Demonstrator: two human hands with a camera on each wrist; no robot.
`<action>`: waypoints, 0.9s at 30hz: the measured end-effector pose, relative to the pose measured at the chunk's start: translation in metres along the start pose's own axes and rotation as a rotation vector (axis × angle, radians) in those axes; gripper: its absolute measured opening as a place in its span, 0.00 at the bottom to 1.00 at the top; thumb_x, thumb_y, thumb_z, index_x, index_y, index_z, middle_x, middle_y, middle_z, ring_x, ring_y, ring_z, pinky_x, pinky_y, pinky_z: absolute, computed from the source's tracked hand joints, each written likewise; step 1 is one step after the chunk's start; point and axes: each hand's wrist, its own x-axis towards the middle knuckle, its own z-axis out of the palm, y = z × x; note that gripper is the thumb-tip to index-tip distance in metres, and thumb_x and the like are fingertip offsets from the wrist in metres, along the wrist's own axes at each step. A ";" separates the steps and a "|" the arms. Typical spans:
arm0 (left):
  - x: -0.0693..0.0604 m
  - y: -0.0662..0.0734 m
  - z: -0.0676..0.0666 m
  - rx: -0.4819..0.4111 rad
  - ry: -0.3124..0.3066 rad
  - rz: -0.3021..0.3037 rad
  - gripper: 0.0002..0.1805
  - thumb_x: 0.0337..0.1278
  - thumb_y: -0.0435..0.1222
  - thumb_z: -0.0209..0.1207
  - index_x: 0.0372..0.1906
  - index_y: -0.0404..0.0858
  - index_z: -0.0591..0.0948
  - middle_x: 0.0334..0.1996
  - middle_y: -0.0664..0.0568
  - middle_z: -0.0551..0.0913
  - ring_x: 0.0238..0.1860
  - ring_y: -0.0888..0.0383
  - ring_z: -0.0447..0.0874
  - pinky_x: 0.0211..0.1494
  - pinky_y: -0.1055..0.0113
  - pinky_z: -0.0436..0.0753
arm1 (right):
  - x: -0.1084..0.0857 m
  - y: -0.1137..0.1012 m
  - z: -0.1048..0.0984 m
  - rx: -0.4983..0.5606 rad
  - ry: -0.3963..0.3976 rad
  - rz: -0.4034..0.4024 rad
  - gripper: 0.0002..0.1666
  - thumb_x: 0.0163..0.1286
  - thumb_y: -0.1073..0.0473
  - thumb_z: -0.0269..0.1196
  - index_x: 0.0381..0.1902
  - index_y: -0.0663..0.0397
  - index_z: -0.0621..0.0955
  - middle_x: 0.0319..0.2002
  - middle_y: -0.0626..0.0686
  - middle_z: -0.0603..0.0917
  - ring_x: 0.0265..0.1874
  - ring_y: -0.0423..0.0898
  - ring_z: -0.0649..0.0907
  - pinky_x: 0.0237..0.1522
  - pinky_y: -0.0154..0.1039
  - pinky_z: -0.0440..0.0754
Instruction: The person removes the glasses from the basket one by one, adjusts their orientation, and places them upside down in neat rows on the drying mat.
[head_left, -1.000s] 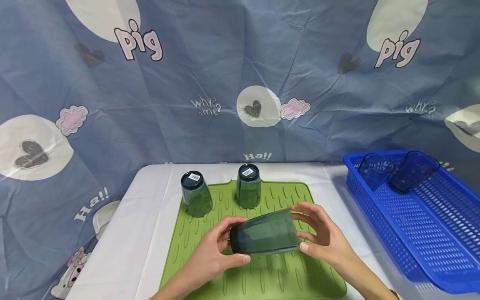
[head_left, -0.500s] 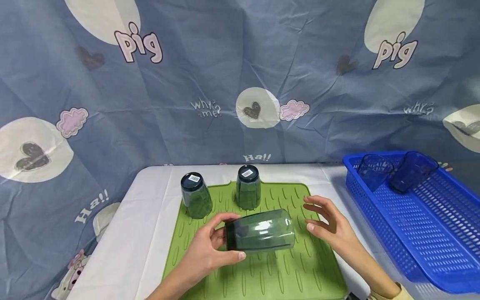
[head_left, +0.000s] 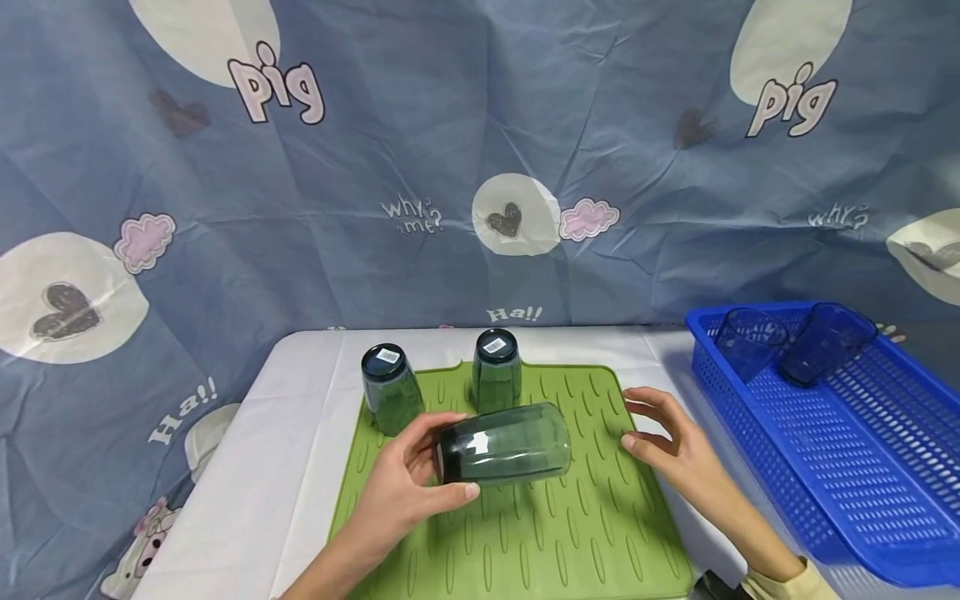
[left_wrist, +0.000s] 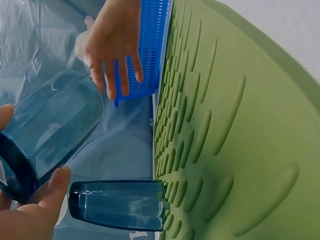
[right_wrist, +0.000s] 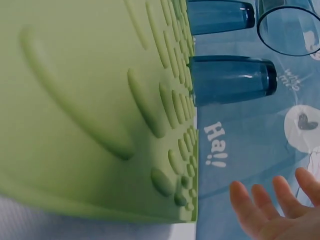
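My left hand (head_left: 405,479) grips a dark green drinking glass (head_left: 517,446) by its base, fingers behind and thumb in front. The glass lies tilted sideways above the green drying mat (head_left: 555,542), its mouth toward the right. In the left wrist view the thumb (left_wrist: 55,192) presses near the thick base of that glass (left_wrist: 60,120). My right hand (head_left: 678,446) hovers over the mat's right side, apart from the glass, with relaxed fingers and nothing in them. Two more glasses stand upside down at the back of the mat, one at left (head_left: 393,396) and one in the middle (head_left: 497,379).
On the right stands a blue plastic basket (head_left: 765,467) with two glasses leaning inside its far end, one (head_left: 750,346) beside the other (head_left: 825,346). A white cloth (head_left: 292,417) covers the table. Behind it hangs a blue printed curtain (head_left: 420,125).
The right hand has let go of the glass rim and moved away to the right. The left hand has carried the glass a little left and toward the back.
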 end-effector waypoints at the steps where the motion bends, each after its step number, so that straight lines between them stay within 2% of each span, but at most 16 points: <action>1: 0.000 0.000 0.000 0.008 0.007 -0.003 0.37 0.39 0.26 0.74 0.61 0.43 0.76 0.57 0.41 0.76 0.57 0.46 0.76 0.62 0.64 0.76 | 0.000 0.000 -0.001 -0.002 0.003 0.003 0.31 0.68 0.70 0.62 0.67 0.60 0.67 0.64 0.54 0.71 0.64 0.51 0.71 0.57 0.35 0.78; 5: -0.001 0.001 -0.001 0.014 0.014 -0.010 0.36 0.43 0.28 0.73 0.62 0.44 0.75 0.56 0.42 0.77 0.56 0.46 0.76 0.62 0.64 0.76 | 0.000 0.002 -0.002 -0.033 0.026 -0.021 0.31 0.69 0.70 0.62 0.67 0.58 0.68 0.62 0.54 0.73 0.63 0.50 0.72 0.56 0.35 0.79; 13: 0.000 0.000 -0.001 -0.126 -0.006 -0.040 0.37 0.50 0.25 0.67 0.67 0.40 0.68 0.62 0.36 0.70 0.59 0.45 0.77 0.56 0.56 0.81 | 0.001 0.005 -0.004 -0.052 0.052 -0.063 0.31 0.68 0.72 0.62 0.67 0.62 0.67 0.61 0.55 0.74 0.61 0.50 0.73 0.55 0.36 0.79; 18: 0.001 0.001 -0.004 -0.128 0.025 -0.033 0.39 0.50 0.25 0.67 0.68 0.41 0.66 0.62 0.38 0.69 0.59 0.45 0.77 0.56 0.58 0.81 | 0.001 0.006 -0.004 -0.052 0.058 -0.070 0.31 0.67 0.72 0.62 0.66 0.64 0.67 0.61 0.56 0.74 0.61 0.51 0.73 0.56 0.35 0.79; 23: 0.001 0.003 -0.006 -0.123 0.045 -0.064 0.41 0.50 0.26 0.67 0.69 0.43 0.63 0.59 0.38 0.73 0.55 0.45 0.79 0.52 0.58 0.83 | 0.002 0.005 -0.006 -0.067 0.060 -0.073 0.31 0.68 0.72 0.62 0.67 0.60 0.67 0.61 0.56 0.74 0.61 0.51 0.73 0.56 0.35 0.79; 27: 0.000 0.005 -0.007 -0.072 0.074 -0.067 0.39 0.49 0.27 0.69 0.67 0.45 0.65 0.59 0.40 0.74 0.54 0.45 0.80 0.52 0.59 0.83 | 0.002 0.005 -0.006 -0.080 0.063 -0.065 0.31 0.69 0.70 0.62 0.67 0.56 0.67 0.61 0.55 0.74 0.61 0.51 0.73 0.55 0.35 0.78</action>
